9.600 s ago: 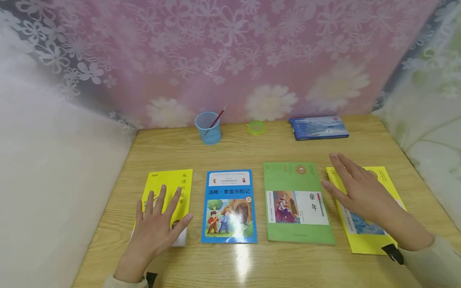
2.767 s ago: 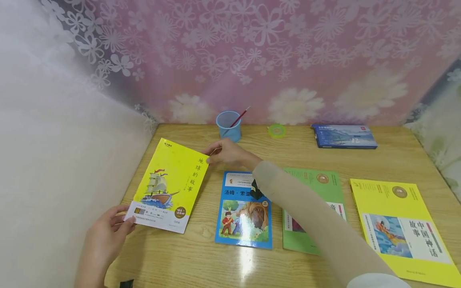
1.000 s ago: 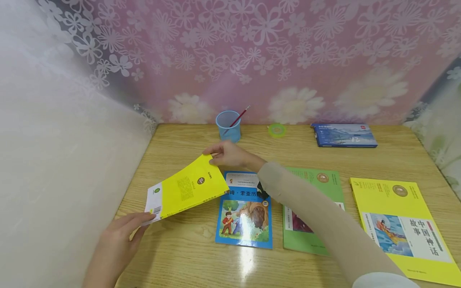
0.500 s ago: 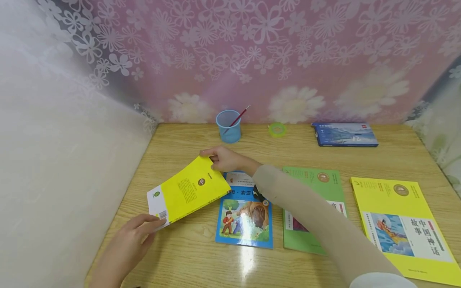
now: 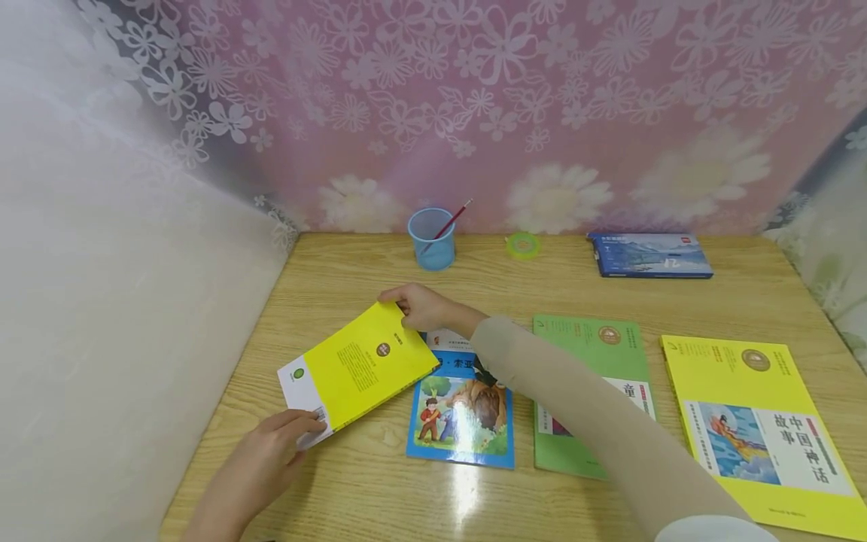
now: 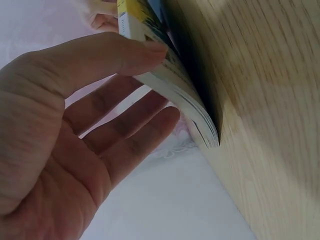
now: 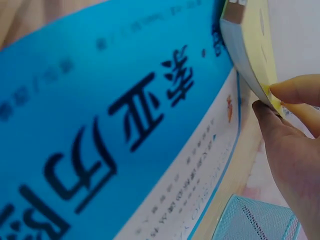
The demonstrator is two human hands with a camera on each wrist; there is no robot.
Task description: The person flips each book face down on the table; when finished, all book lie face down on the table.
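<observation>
A yellow paperback book (image 5: 369,361) with a white band is held tilted above the table, its back cover facing up. My left hand (image 5: 260,459) pinches its near left corner; in the left wrist view, the thumb of that hand (image 6: 60,120) lies on the cover side by the page edges. At the far corner, the right hand (image 5: 430,307) pinches the book between thumb and fingers, also visible in the right wrist view. The held book overlaps the top left of a blue book (image 5: 460,444) lying flat, which fills much of the right wrist view.
A green book (image 5: 576,335), partly under the right sleeve (image 5: 582,399), and a second yellow book (image 5: 718,369) lie to the right. Along the back stand a blue mesh cup (image 5: 433,248) with a pencil, a green tape roll (image 5: 523,245) and a blue box (image 5: 650,254).
Both hands were spread over the two yellow books at first. Later they held the left one front cover up; it has since been turned over, then shifted slightly towards the near right.
</observation>
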